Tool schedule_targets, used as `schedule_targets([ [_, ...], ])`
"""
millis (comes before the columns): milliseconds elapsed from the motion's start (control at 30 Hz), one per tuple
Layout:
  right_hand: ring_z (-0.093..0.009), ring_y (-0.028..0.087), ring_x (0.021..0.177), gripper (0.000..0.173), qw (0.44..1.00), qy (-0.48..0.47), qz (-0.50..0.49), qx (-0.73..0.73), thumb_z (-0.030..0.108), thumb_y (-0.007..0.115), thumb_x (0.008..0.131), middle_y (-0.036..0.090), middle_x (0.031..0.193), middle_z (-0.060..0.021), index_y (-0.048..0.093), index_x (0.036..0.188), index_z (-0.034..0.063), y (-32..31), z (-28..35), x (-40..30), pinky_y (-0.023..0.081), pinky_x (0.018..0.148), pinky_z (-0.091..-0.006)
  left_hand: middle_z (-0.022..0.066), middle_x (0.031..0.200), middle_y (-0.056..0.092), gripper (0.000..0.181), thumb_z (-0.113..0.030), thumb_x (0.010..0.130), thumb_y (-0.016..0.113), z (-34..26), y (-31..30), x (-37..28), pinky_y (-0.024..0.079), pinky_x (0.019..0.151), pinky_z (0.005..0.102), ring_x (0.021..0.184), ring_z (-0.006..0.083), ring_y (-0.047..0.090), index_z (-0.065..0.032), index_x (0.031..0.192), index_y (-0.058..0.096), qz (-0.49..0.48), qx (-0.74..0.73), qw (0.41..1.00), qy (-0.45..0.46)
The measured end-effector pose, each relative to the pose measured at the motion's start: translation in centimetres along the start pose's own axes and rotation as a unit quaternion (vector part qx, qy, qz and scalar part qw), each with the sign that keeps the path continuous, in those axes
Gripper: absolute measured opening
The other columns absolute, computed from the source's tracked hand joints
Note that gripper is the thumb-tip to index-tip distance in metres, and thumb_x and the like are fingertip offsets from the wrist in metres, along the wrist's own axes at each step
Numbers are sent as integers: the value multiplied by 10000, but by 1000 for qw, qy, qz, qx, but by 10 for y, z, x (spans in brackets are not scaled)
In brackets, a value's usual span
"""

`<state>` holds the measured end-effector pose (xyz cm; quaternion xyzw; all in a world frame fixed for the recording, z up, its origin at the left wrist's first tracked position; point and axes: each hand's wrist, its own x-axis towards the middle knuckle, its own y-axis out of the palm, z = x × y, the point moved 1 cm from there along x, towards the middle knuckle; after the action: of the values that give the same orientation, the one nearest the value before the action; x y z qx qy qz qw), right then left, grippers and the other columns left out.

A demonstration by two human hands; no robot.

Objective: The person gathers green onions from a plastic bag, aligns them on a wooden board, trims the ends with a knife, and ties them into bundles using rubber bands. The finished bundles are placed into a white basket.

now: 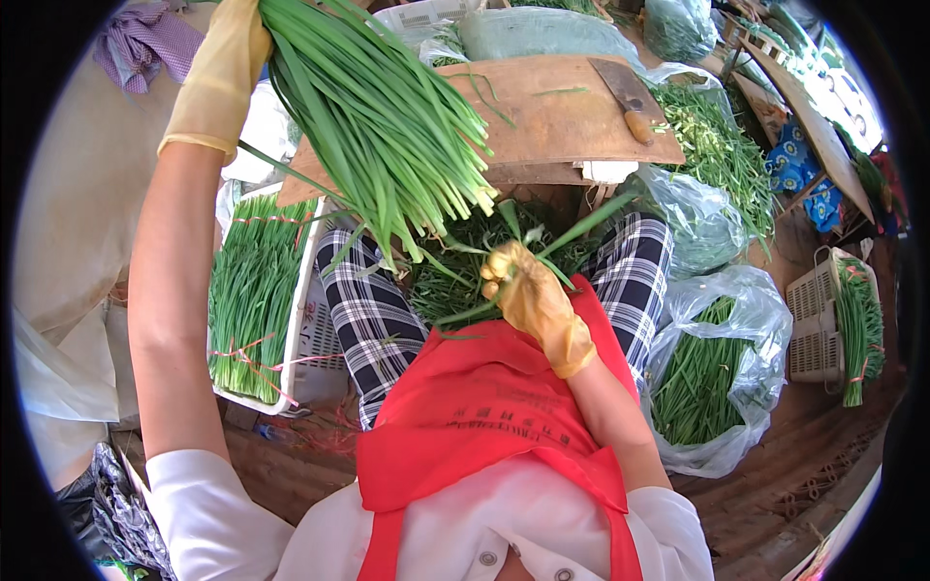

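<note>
My left hand [236,54], in a pale yellow rubber glove, is raised at the upper left, shut around a thick bunch of garlic chives [378,131]. The pale cut ends of the bunch point down and right, past the near edge of a wooden board [530,109]. Above my lap, my right hand [541,305], gloved too, grips a few loose chive leaves [592,224] that stick out on several sides. Beneath lies a heap of chive scraps [454,283] between my knees, above a red apron [494,392].
A cleaver [626,98] lies on the board's right end. Tied chives [261,298] fill a white plastic crate [296,341] at left. At right are an open plastic bag [770,319] of chives, piled trimmings [716,145] and another crate [812,327] with tied chives.
</note>
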<state>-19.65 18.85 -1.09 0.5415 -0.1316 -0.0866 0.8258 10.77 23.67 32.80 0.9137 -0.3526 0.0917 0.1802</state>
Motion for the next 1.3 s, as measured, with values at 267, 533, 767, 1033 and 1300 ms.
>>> schedule_targets([
  [267, -114, 645, 878, 624, 916, 112, -52, -381, 226, 673, 931, 613, 1313, -91, 396, 1461, 47, 61, -13, 38, 489, 743, -229, 48, 644, 582, 194, -233, 889, 612, -10, -6, -17, 529, 562, 345, 571, 214, 593, -82, 772, 578, -53, 48, 996, 49],
  [533, -67, 411, 539, 166, 950, 74, -174, -248, 213, 621, 945, 553, 632, 21, 696, 924, 67, -17, -32, 38, 331, 495, -234, 36, 641, 602, 207, -248, 879, 628, -29, -13, -6, 511, 540, 330, 552, 198, 590, -97, 743, 591, -78, 45, 993, 75],
  [767, -86, 433, 618, 666, 983, 104, 92, -117, 522, 486, 1005, 639, 1259, -135, 360, 1491, 85, 47, -3, 40, 396, 584, -213, 27, 645, 610, 229, -292, 880, 626, -28, -62, 59, 499, 540, 312, 553, 192, 594, -107, 747, 608, 47, 31, 998, 5],
  [1033, -67, 462, 509, 154, 973, 71, -106, -192, 127, 564, 976, 610, 715, -2, 679, 950, 29, 23, -38, 43, 376, 475, -193, 44, 786, 636, 195, -269, 917, 601, -21, -4, -34, 510, 656, 296, 691, 184, 614, -78, 879, 617, 16, 180, 978, 106],
  [1300, -225, 587, 1158, 378, 996, 62, -66, 18, 202, 493, 1019, 598, 1282, -139, 498, 1357, 33, 31, -51, 89, 494, 948, -366, 83, 1255, 634, 389, -207, 1005, 546, -40, -25, -23, 477, 985, 249, 1143, 164, 607, -4, 1337, 547, 12, 355, 920, 165],
])
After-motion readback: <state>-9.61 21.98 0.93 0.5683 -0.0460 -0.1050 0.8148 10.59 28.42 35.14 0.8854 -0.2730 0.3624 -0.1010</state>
